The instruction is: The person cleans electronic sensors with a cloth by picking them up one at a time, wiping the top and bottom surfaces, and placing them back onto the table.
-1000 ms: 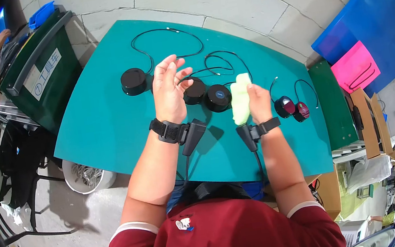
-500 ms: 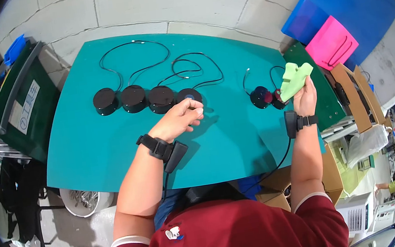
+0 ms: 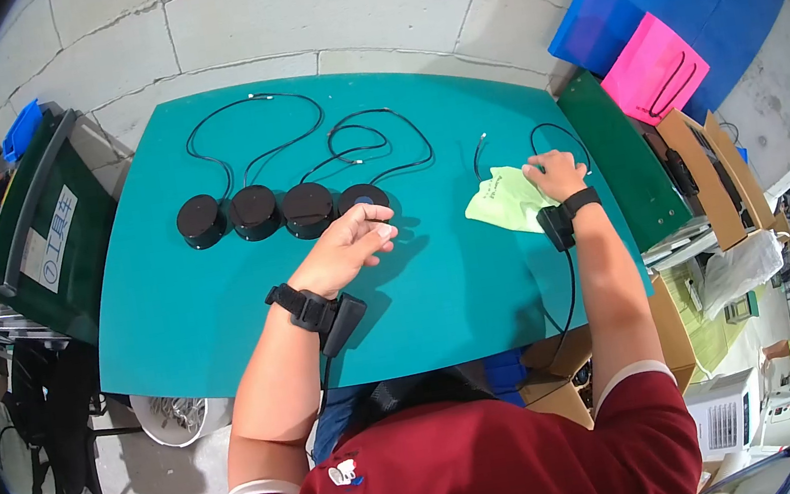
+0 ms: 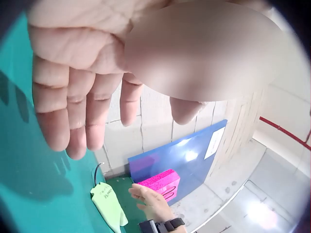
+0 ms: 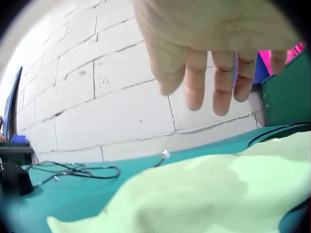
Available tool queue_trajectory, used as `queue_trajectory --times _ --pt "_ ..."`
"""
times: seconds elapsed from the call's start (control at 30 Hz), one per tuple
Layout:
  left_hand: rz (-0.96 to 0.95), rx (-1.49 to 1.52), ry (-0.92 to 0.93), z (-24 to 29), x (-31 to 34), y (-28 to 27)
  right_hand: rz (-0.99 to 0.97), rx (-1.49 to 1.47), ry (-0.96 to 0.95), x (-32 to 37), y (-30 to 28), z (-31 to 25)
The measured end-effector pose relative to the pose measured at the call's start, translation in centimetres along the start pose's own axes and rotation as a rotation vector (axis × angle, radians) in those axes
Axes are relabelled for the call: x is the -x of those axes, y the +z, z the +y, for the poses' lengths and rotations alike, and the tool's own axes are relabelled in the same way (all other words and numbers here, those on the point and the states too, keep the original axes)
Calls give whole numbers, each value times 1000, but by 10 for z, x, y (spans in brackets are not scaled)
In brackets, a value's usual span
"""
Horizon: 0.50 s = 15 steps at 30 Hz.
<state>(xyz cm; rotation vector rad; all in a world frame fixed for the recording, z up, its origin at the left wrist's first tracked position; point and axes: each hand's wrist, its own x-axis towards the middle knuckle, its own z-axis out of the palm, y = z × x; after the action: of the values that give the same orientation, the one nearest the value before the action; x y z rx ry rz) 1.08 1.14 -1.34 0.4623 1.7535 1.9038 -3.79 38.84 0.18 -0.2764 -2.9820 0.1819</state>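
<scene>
Fingers (image 5: 222, 90) of right hand (image 3: 562, 175) extended, slightly apart, gripping nothing we can see. Pale green cloth (image 3: 507, 201) lies on teal table (image 3: 214, 323), just beside that hand. Left hand (image 3: 341, 257) also empty, fingers loosely bent near rightmost black disc (image 3: 362, 193). Risks, we judge: cloth hides whatever sits beneath, so blind press could knock it; trailing wrist lead (image 3: 573, 285) could drag cloth aside; careless left knuckles could nudge disc, tugging its cable (image 3: 415, 162).
</scene>
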Motion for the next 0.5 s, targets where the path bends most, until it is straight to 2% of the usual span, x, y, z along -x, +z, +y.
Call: queue_trajectory --times 0.03,0.1,0.2,0.27,0.3,0.37,0.43,0.5 --pt "2 -7 5 0 0 0 -58 118 65 -2 2 -3" --pt "0 -4 9 -2 -1 -2 -66 134 58 -4 6 -4" --pt "-7 -10 12 -2 -2 -2 19 122 26 -12 10 5" --pt "-9 -15 12 -3 -2 -2 131 -229 -71 -15 6 10" --pt "-10 -18 14 -3 -2 -2 129 -228 -72 -15 2 8" --pt "-12 -17 13 -3 -3 -2 167 -586 -241 -9 -15 -3" --pt "-12 -34 8 -3 -2 -1 149 -556 -286 4 -35 -24" --pt "-9 -38 3 0 -1 0 -57 -933 -310 8 -46 -37"
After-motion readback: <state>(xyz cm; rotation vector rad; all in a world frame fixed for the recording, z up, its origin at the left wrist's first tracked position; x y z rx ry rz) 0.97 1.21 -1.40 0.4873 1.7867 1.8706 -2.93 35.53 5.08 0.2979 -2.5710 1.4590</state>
